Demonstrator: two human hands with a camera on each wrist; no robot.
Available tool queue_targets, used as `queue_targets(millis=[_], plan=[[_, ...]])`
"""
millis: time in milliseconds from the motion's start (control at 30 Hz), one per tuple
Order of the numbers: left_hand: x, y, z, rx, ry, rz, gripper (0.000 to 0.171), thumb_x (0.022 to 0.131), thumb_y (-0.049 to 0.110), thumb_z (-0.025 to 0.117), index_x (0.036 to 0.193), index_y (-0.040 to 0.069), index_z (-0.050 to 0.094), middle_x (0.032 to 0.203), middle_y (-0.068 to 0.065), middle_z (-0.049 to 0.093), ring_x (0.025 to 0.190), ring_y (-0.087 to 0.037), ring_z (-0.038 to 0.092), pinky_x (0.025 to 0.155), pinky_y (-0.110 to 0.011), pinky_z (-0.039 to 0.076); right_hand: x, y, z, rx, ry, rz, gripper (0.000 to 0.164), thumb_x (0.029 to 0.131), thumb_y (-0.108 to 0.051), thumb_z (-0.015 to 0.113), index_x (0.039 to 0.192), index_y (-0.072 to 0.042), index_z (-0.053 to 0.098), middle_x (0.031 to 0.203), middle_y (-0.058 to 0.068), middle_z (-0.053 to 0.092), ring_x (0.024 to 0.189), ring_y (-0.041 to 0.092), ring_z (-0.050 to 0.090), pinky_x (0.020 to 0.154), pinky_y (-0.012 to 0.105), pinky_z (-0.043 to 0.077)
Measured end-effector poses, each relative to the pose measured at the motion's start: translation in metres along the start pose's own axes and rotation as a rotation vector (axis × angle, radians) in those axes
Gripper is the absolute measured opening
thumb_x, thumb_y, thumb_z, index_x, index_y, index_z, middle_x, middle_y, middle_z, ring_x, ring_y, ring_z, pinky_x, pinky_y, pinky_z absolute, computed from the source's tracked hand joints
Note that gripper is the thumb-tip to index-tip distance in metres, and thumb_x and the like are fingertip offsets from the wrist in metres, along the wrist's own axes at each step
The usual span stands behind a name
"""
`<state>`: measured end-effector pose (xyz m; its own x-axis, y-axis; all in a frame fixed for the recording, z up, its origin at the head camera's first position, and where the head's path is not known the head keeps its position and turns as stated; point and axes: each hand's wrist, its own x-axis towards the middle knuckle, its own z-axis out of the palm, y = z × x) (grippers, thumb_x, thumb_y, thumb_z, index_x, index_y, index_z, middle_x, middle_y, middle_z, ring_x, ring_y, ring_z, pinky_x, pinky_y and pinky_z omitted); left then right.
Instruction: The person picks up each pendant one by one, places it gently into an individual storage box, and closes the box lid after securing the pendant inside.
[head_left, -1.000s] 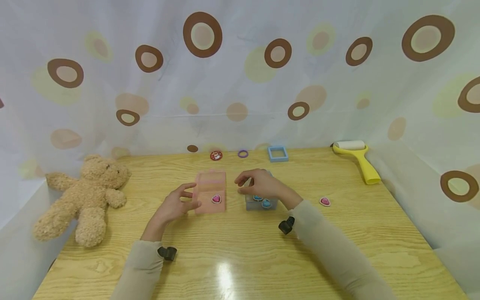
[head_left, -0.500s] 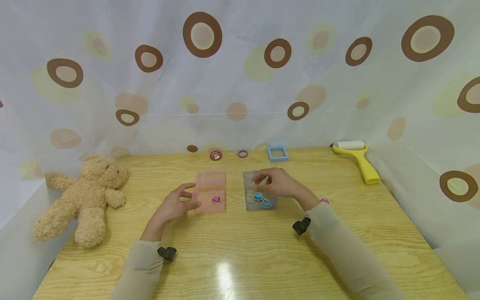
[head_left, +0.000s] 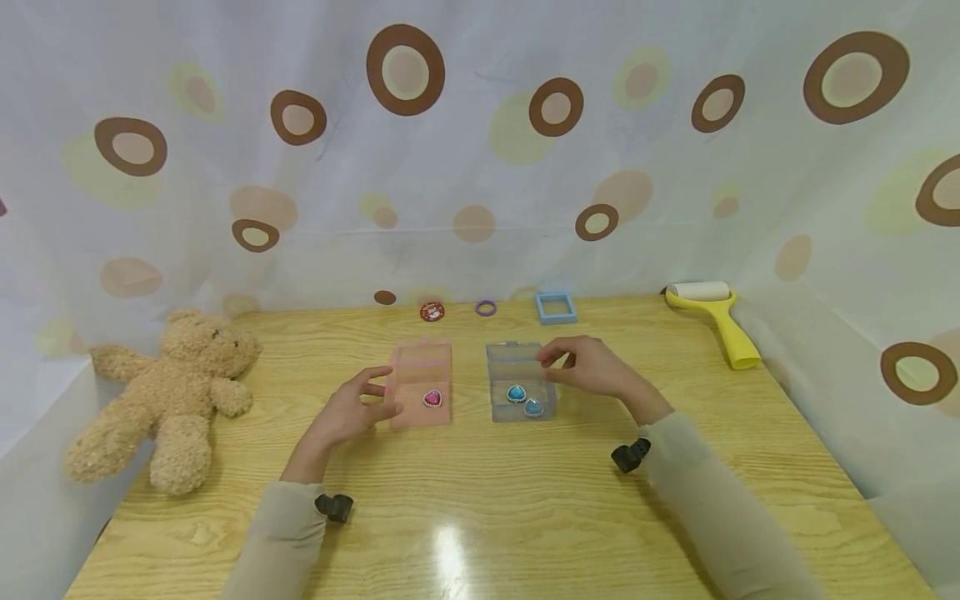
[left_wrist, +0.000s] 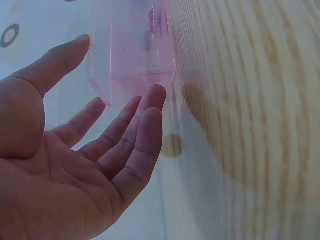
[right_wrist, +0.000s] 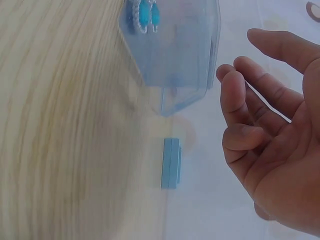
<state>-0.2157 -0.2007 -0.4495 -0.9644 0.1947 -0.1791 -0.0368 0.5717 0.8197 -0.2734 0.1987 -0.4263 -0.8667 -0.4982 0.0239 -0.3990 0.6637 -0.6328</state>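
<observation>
My left hand is at the left side of a clear pink plastic box, its fingers loosely spread and holding nothing. A pink heart-shaped gem with a pale beaded edge is in that box. Beside the right edge of a clear blue-grey box is my right hand. The right wrist view shows its fingers bent loosely, a gap between them and the box. Two blue gems with beaded edges sit in the blue-grey box.
Along the back edge lie a red round badge, a purple ring and a light-blue square frame. A yellow-handled lint roller is at the back right. A teddy bear lies on the left.
My right hand has moved right, from over the blue-grey box to its right edge, uncovering the box. My forearm now hides the pink gem at the right. The left hand stays put.
</observation>
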Motion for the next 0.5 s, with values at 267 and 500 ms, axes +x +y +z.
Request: queue_targets(millis=[267, 500], plan=[[-0.002, 0.001, 0.000, -0.015, -0.005, -0.001, 0.071, 0.094, 0.027, 0.071, 0.153, 0.013, 0.036, 0.140, -0.026, 0.052, 0.115, -0.036, 0.062, 0.081, -0.038, 0.057, -0.015, 0.023, -0.009, 0.011, 0.023, 0.084, 0.030, 0.094, -0.029, 0.070, 0.119, -0.013, 0.070, 0.111, 0.006, 0.071, 0.080, 0.017, 0.060, 0.069, 0.030, 0.050], [-0.001, 0.001, -0.001, -0.009, 0.000, 0.000, 0.071, 0.093, 0.028, 0.071, 0.153, 0.015, 0.036, 0.139, -0.025, 0.053, 0.115, -0.036, 0.062, 0.082, -0.037, 0.056, -0.029, 0.042, -0.016, -0.016, 0.051, 0.109, 0.032, 0.094, -0.027, 0.071, 0.120, -0.010, 0.070, 0.110, 0.007, 0.072, 0.083, 0.016, 0.061, 0.073, 0.030, 0.050]])
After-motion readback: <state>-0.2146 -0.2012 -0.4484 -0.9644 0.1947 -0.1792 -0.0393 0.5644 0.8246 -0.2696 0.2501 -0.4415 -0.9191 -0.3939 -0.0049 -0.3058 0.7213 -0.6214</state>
